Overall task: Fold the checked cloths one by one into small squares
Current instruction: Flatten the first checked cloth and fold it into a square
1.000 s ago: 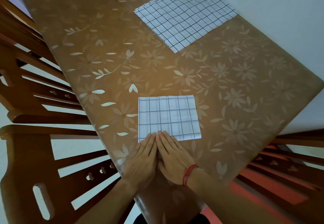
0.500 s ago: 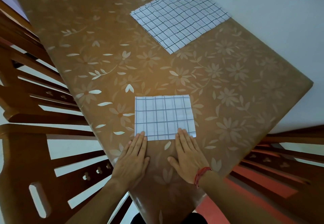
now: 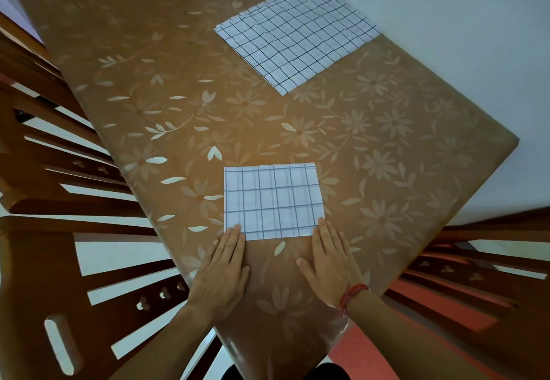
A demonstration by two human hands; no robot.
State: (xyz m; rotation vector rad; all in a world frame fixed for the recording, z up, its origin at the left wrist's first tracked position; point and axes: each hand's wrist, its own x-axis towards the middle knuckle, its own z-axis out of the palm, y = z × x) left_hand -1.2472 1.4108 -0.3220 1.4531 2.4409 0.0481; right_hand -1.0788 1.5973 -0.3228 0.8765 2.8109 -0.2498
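Note:
A folded white cloth with blue checks [image 3: 273,201] lies flat on the brown flowered table [image 3: 387,147] in front of me. My left hand [image 3: 221,269] lies flat with its fingertips on the cloth's near left corner. My right hand [image 3: 331,260], with a red thread at the wrist, lies flat with its fingertips on the near right corner. Both hands have straight fingers. A larger stack of unfolded checked cloths [image 3: 297,37] lies at the far right of the table.
Wooden chairs stand on both sides: one chair [image 3: 59,260] at the left edge of the table, another chair [image 3: 476,275] at the right. A pale wall [image 3: 446,7] runs along the table's far right side.
My hands started side by side at the middle of the cloth's near edge and slid apart to its two near corners. The view has shifted slightly.

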